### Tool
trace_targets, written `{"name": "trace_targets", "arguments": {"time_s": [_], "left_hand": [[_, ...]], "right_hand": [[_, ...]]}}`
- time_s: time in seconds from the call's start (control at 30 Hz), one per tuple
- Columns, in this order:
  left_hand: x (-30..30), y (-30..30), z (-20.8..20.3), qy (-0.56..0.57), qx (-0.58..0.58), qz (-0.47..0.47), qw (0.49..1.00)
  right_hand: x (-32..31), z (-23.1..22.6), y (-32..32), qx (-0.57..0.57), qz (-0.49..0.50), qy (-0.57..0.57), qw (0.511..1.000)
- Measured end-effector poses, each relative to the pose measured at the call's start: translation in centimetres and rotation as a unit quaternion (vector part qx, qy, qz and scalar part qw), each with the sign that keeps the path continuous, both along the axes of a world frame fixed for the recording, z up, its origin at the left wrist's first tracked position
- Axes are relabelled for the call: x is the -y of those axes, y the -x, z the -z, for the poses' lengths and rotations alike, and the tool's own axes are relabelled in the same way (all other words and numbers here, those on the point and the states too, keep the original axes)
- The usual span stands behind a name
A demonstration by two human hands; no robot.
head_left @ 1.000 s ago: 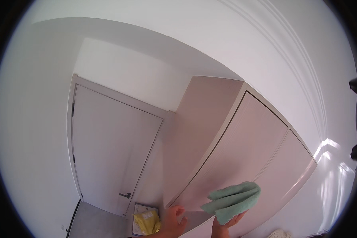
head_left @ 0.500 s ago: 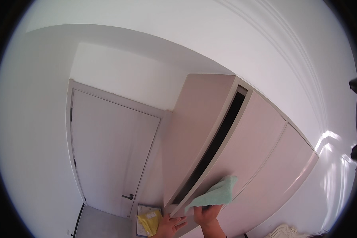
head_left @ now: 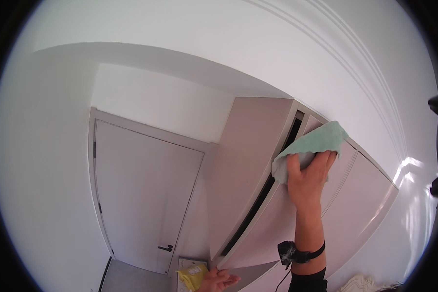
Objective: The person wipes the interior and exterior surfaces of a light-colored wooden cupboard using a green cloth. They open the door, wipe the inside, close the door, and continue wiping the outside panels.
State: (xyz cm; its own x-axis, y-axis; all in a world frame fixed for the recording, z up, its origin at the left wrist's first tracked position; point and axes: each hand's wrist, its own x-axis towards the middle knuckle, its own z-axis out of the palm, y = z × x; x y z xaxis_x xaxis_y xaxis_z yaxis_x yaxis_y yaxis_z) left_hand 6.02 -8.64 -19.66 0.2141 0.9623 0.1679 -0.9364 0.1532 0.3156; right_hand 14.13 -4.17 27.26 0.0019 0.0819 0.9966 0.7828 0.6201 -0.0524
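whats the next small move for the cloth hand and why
I'd probably draw the green cloth gently down the pink cupboard door: the right hand has it at the door's upper part, though firm contact is hard to tell. The door stands ajar beside a dark gap, so the left hand, near its lower corner, could perhaps steady it.

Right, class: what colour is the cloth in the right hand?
The cloth is pale green, showing best in the head view.

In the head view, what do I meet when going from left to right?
Flat pale grey door, crumpled yellow package, bare left hand, bare right hand holding pale green cloth, cream carved ornament.
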Motion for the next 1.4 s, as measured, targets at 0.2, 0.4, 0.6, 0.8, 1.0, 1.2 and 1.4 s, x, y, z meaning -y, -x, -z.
{"name": "trace_targets", "arguments": {"time_s": [0.2, 0.4, 0.6, 0.8, 1.0, 1.2, 1.4], "left_hand": [[0.5, 1.0, -1.5, -0.025, 0.008, 0.056, 0.998], [1.1, 1.5, -4.1, 0.061, 0.114, 0.104, 0.986], [0.0, 1.3, -3.0, 0.062, 0.115, 0.118, 0.984], [-0.3, 1.1, -1.4, 0.135, 0.091, 0.111, 0.98], [2.0, -0.9, -0.1, 0.093, -0.088, 0.003, 0.992], [4.8, -0.5, -0.4, -0.089, -0.231, -0.061, 0.967], [4.3, -0.2, 0.5, -0.125, -0.222, -0.038, 0.966]], "right_hand": [[-1.3, -3.5, 0.3, 0.025, 0.055, -0.051, 0.997], [-2.4, 2.8, -0.3, 0.095, 0.105, 0.009, 0.99], [-3.0, 10.0, -1.6, 0.104, 0.067, 0.025, 0.992], [-3.2, 13.1, -3.8, 0.108, 0.065, 0.025, 0.992], [1.9, 14.8, -5.1, 0.117, 0.011, 0.087, 0.989], [5.5, 12.4, -3.6, 0.094, 0.031, 0.034, 0.994], [4.5, 7.1, -2.0, 0.035, -0.004, -0.081, 0.996]]}}
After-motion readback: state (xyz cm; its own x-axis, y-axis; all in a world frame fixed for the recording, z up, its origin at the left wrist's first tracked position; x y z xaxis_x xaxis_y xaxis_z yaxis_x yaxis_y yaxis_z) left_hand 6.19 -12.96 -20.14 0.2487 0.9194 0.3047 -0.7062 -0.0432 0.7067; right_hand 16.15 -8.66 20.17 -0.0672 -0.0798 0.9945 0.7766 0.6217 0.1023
